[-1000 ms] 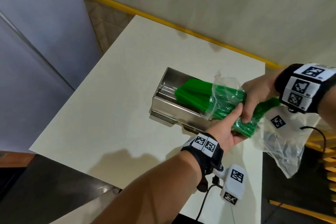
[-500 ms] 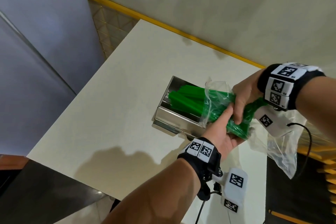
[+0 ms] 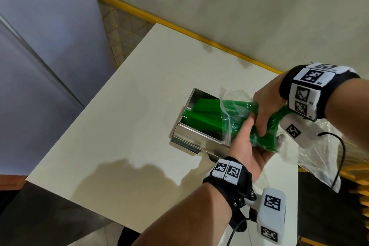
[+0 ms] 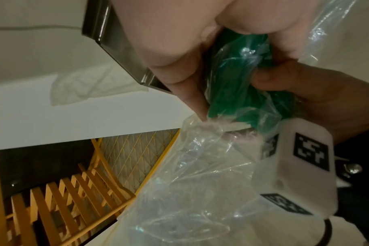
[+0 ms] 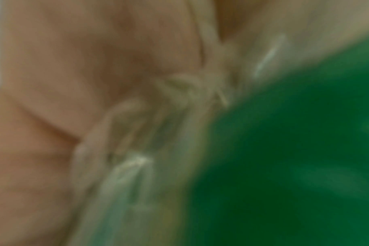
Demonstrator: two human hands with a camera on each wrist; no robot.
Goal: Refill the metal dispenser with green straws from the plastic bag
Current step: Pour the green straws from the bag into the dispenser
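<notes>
Green straws (image 3: 201, 114) fill both hands: the right hand (image 3: 266, 110) clenches the bagged bundle from above, the left hand (image 3: 246, 146) cups it from below, fingers curled round the bag (image 3: 315, 152). The bare straw ends already lie in the dispenser (image 3: 191, 136) on the counter (image 3: 127, 126). The emptying step is underway, I judge; next, peel the bag back off while pinning the straws inside.
</notes>
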